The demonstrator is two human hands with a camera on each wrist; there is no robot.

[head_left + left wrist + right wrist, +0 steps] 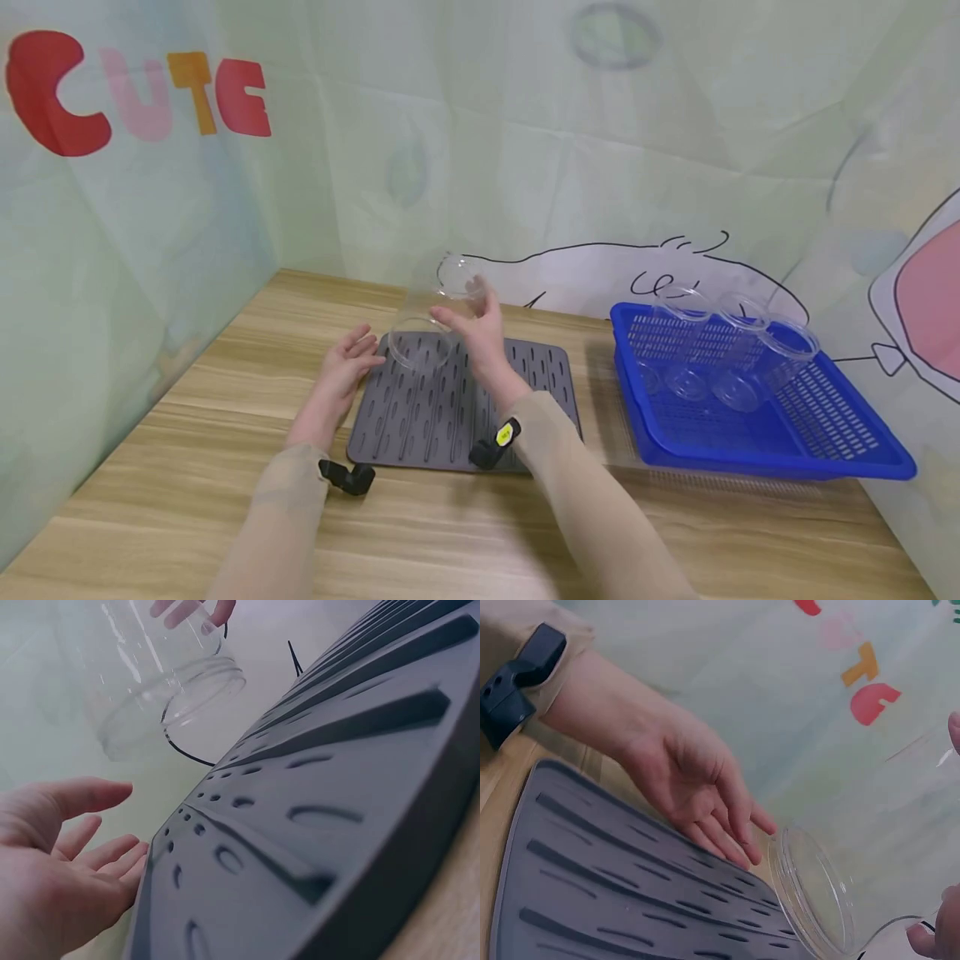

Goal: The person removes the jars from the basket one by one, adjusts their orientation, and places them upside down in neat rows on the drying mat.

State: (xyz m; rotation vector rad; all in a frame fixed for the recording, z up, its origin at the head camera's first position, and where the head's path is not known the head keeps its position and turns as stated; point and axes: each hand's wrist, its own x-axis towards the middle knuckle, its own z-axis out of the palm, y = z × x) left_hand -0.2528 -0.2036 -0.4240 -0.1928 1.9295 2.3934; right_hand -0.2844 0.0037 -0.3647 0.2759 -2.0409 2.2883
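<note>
My right hand grips a clear cup by its side, thumb and fingers around it. Mouth down and a little tilted, the cup hangs over the far left part of a grey ridged mat. In the left wrist view a gap shows between the cup's wide rim and the mat. My left hand is beside the mat's left edge, palm turned toward the cup, holding nothing. From the right wrist view, the left fingertips appear close to the rim.
To the right stands a blue plastic basket with slotted sides. Several clear cups stand in it, mouths up, their tops above its rim. A printed cloth hangs behind the wooden table.
</note>
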